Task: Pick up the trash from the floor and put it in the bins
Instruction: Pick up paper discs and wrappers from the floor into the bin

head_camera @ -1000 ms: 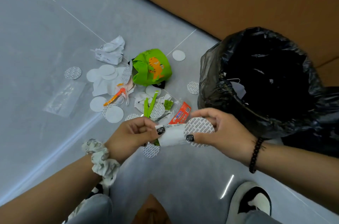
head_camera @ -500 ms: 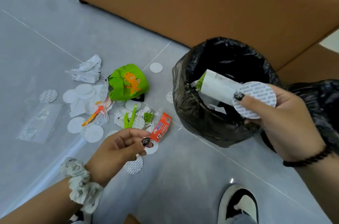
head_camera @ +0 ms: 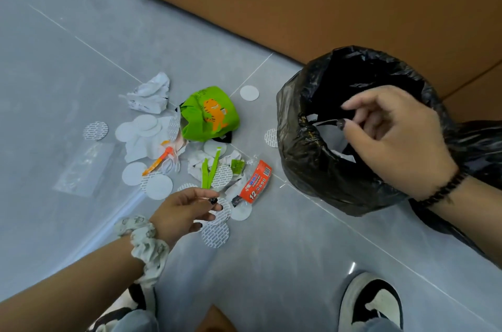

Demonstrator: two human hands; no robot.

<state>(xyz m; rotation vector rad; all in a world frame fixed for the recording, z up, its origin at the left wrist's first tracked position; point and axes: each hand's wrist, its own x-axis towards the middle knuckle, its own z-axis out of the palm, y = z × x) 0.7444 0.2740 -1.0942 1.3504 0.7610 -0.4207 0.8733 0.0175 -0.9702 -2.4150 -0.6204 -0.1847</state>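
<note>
Hovering over the mouth of the black-lined bin [head_camera: 307,147], the right hand [head_camera: 394,136] is seen with fingers loosely curled and nothing held between them. The left hand [head_camera: 184,212] is poised low over the near edge of the litter, its fingertips [head_camera: 214,200] drawn towards the thumb; whether anything thin is pinched there cannot be told. The trash is spread on the grey floor [head_camera: 68,60] to the left of the bin: a green printed wrapper [head_camera: 209,114] at the far side, crumpled white paper [head_camera: 149,95] beyond it, a red sachet [head_camera: 256,182] nearest the bin, green strips [head_camera: 209,172], an orange stick [head_camera: 159,160], a clear plastic sleeve [head_camera: 84,166] lying apart on the left, and many flat white discs [head_camera: 159,187], some overlapping. White scraps can be made out inside the bin, so the job is judged to be partly done. Trouble is likeliest with the discs: lying flat on smooth tile, they may be pushed along rather than lifted, and long nails could slide over an edge. The clear sleeve may be overlooked against the pale floor. Light pieces could flutter past the rim if they are let go too high, and the slack liner may fold inward and narrow the opening.
</note>
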